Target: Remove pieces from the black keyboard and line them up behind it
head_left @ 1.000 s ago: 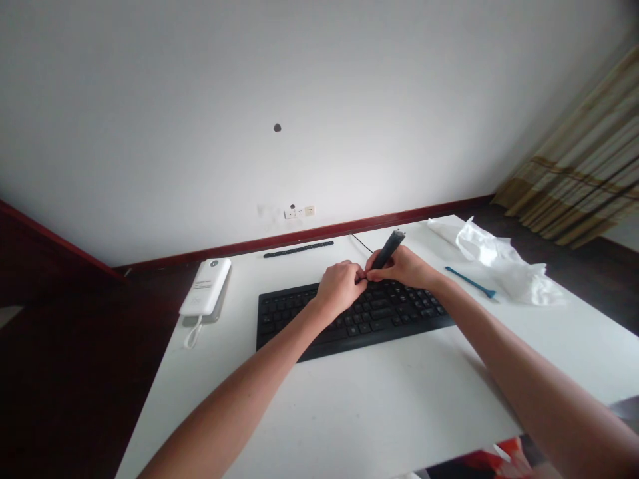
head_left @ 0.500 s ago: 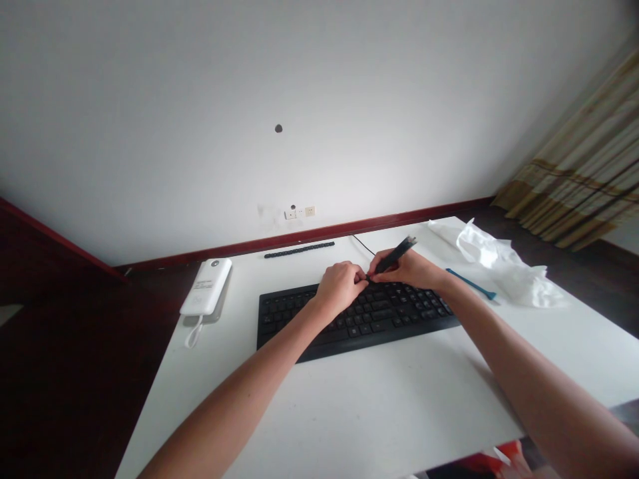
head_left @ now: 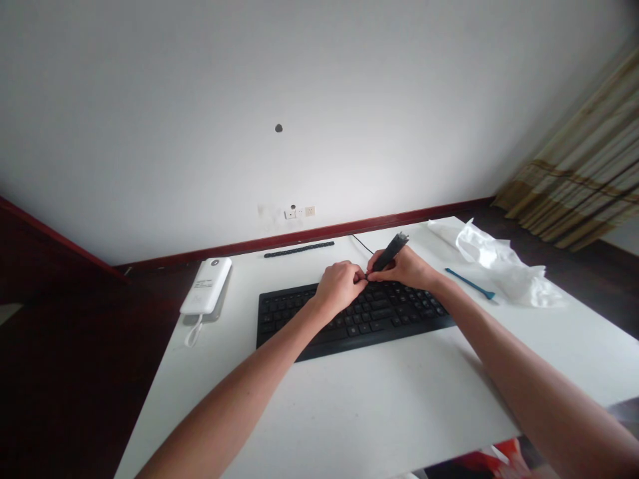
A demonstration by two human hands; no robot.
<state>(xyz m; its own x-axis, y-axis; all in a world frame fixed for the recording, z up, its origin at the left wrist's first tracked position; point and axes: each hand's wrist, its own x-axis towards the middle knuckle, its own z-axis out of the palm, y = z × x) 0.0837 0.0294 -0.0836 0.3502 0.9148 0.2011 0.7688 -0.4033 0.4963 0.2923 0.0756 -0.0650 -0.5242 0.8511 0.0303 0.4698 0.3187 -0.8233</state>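
Observation:
A black keyboard [head_left: 349, 329] lies on the white table, and both my hands are over its back edge. My right hand [head_left: 399, 266] is closed round a thick black pen-shaped tool [head_left: 392, 251], its upper end leaning to the right and its lower end close to my left fingertips. My left hand [head_left: 339, 286] is closed in a pinch at the keyboard's back edge, its thumb and forefinger at a small dark piece [head_left: 367, 277] too small to name. The tool's tip is hidden by my fingers.
Behind the keyboard lies a row of small black pieces [head_left: 299, 250], like keycaps. A white power bank [head_left: 207, 286] with a strap is at the left. To the right are a blue pry tool [head_left: 469, 284] and a crumpled white plastic bag [head_left: 504, 263]. A thin cable [head_left: 362, 244] runs back.
My right hand and the black tool have shifted slightly left, and the tool stands a little steeper. My left hand stays in place.

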